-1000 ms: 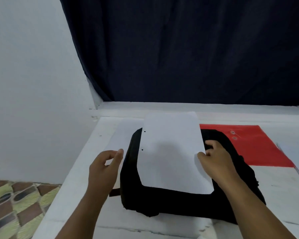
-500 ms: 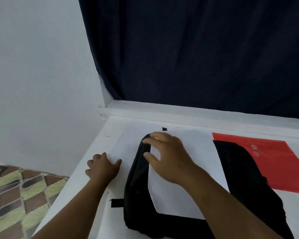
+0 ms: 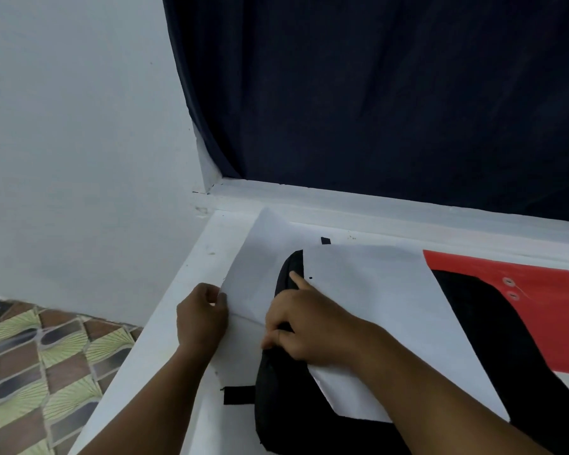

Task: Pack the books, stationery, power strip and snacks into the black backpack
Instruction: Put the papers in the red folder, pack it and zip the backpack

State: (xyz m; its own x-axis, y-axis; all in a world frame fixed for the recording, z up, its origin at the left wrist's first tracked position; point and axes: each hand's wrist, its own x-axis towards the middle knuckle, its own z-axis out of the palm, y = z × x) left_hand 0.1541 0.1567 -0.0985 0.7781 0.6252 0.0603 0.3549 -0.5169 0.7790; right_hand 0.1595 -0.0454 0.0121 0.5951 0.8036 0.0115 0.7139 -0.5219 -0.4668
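Note:
The black backpack (image 3: 486,336) lies flat on the white table (image 3: 165,333). A white punched sheet (image 3: 375,307) rests on top of it. A second white sheet (image 3: 260,264) lies partly under the backpack's left side, its near corner lifted. My left hand (image 3: 201,318) pinches that corner. My right hand (image 3: 309,326) grips the backpack's left edge, index finger stretched out along the top sheet's edge. A black strap (image 3: 239,395) sticks out at the lower left.
A red string-tie envelope (image 3: 539,310) lies under the backpack on the right. A dark curtain (image 3: 375,93) hangs behind the table, above a white ledge (image 3: 375,205). The table's left edge drops to a patterned floor (image 3: 30,372).
My left hand went from flat on the table to pinching the lower sheet's corner and lifting it. My right hand slid from the top sheet down to the backpack's left edge.

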